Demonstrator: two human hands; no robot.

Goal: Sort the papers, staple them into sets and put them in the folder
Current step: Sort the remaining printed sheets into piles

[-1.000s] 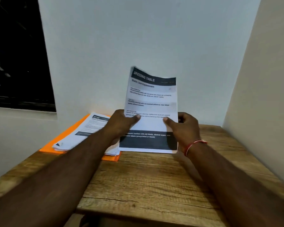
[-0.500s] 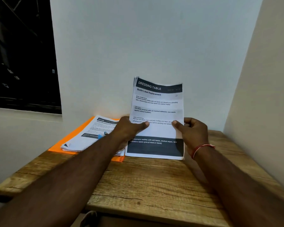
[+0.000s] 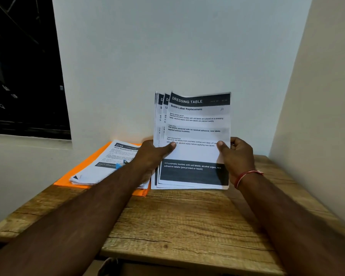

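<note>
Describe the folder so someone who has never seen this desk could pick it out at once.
Start at the wooden table set in the wall corner and look to its far left side. The folder lies flat there under a stack of printed papers. It is the only bright orange thing; the stack and the held sheets beside it are white and black.

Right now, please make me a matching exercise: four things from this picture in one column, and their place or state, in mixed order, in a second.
Things:
1 held sheets
2 orange folder
3 paper stack
4 red wrist thread

States:
a flat on the table, under paper
b round the right wrist
c fanned, upright, gripped by left hand and right hand
d lying on the folder

Pairs: 1-c, 2-a, 3-d, 4-b
</note>
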